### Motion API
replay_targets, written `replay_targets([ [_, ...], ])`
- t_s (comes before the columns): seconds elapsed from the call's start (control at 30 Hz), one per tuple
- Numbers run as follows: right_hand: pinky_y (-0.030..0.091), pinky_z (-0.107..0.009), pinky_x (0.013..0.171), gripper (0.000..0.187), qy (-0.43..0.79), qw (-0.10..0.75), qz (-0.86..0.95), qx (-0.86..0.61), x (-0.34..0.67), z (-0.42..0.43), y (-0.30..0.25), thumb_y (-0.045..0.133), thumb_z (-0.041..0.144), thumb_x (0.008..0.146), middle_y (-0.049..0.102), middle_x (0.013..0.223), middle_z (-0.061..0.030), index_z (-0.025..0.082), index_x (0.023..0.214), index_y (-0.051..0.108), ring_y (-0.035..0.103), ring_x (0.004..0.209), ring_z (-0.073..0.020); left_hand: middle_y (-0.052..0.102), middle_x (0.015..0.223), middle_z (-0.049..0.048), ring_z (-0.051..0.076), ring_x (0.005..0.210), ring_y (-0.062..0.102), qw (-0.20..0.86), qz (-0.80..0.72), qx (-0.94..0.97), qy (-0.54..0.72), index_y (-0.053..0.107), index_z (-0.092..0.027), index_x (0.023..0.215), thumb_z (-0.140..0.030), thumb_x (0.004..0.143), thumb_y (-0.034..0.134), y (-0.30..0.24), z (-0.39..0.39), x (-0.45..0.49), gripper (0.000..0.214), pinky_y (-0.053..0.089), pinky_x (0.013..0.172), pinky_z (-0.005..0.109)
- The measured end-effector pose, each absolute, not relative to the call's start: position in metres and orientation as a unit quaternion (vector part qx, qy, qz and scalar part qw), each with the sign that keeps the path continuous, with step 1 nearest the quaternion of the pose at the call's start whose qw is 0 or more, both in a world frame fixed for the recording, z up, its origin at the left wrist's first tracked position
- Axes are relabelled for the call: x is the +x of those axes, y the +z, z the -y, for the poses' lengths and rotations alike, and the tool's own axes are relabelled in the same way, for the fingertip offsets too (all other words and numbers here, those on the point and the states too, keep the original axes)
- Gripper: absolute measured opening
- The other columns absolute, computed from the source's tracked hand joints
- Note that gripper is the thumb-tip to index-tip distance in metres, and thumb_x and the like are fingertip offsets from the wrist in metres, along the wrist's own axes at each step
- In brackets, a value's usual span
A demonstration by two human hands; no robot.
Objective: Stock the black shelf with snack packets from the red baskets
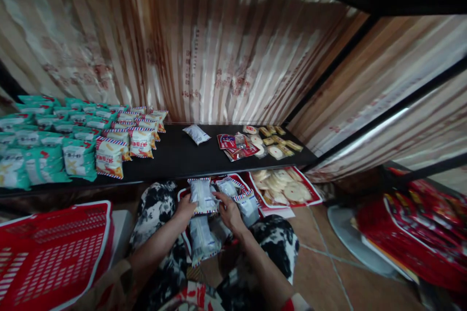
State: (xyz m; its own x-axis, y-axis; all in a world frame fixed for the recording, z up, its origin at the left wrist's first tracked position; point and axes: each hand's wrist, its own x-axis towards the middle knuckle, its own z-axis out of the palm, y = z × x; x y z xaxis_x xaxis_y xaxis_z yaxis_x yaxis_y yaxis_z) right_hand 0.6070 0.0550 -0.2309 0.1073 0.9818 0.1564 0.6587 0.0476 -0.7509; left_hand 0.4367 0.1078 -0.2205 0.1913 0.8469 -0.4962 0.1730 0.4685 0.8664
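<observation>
Between my knees, a silvery-white snack bag (201,194) with a red-and-blue striped edge is held up over a basket, its plain back facing me. My left hand (185,210) is closed on the bag's left side. At its right edge, the fingers of my right hand (229,211) are bent against it in a grip; the fingertips are partly hidden. Similar bags lie in the red basket (185,240) underneath, among them a snack bag (202,239) at the front and another snack bag (249,208) by my right hand.
On the black shelf (171,150) stand rows of green bags (44,163) and striped snack bags (109,155). One white bag (197,134) lies apart, left of flat red packets (237,145). A tray of round pale pieces (284,187), a red basket (54,252) and red packages (419,228) are nearby.
</observation>
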Motion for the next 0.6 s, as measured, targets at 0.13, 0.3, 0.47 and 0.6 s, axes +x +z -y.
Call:
replay_targets([
  [0.13, 0.039, -0.044, 0.101, 0.062, 0.17, 0.342, 0.7, -0.604, 0.613, -0.056, -0.215, 0.041, 0.002, 0.07, 0.056, 0.127, -0.0068, 0.025, 0.127, 0.052, 0.049, 0.118, -0.0212, 0.068, 0.073, 0.0027, 0.014, 0.062, 0.06, 0.686, -0.519, 0.441, 0.256, 0.065, -0.012, 0.096, -0.012, 0.068, 0.059, -0.195, -0.109, 0.422, 0.029, 0.043, 0.055, 0.022],
  [0.3, 0.033, -0.05, 0.104, 0.067, 0.096, 0.282, 0.765, -0.571, 0.609, -0.056, -0.192, 0.05, 0.008, 0.075, 0.031, 0.147, -0.0065, 0.029, 0.138, 0.037, 0.032, 0.129, -0.0269, 0.068, 0.076, 0.0014, 0.014, 0.065, 0.059, 0.732, -0.45, 0.443, 0.256, 0.065, -0.015, 0.099, -0.016, 0.061, 0.064, -0.169, -0.108, 0.411, 0.038, 0.042, 0.06, 0.023],
  [0.47, 0.033, -0.051, 0.104, 0.068, 0.058, 0.28, 0.763, -0.58, 0.605, -0.058, -0.179, 0.048, 0.009, 0.078, 0.032, 0.146, -0.0061, 0.03, 0.14, 0.032, 0.03, 0.13, -0.0271, 0.069, 0.08, 0.0017, 0.015, 0.068, 0.059, 0.736, -0.427, 0.457, 0.26, 0.064, -0.016, 0.105, -0.018, 0.061, 0.063, -0.158, -0.109, 0.403, 0.044, 0.04, 0.061, 0.023],
  [0.6, 0.031, -0.05, 0.106, 0.068, 0.053, 0.285, 0.764, -0.577, 0.604, -0.059, -0.172, 0.049, 0.01, 0.078, 0.031, 0.147, -0.0051, 0.03, 0.141, 0.03, 0.027, 0.133, -0.0259, 0.07, 0.088, 0.0036, 0.015, 0.073, 0.06, 0.737, -0.41, 0.464, 0.273, 0.061, -0.016, 0.109, -0.021, 0.061, 0.063, -0.15, -0.107, 0.397, 0.049, 0.043, 0.067, 0.026],
])
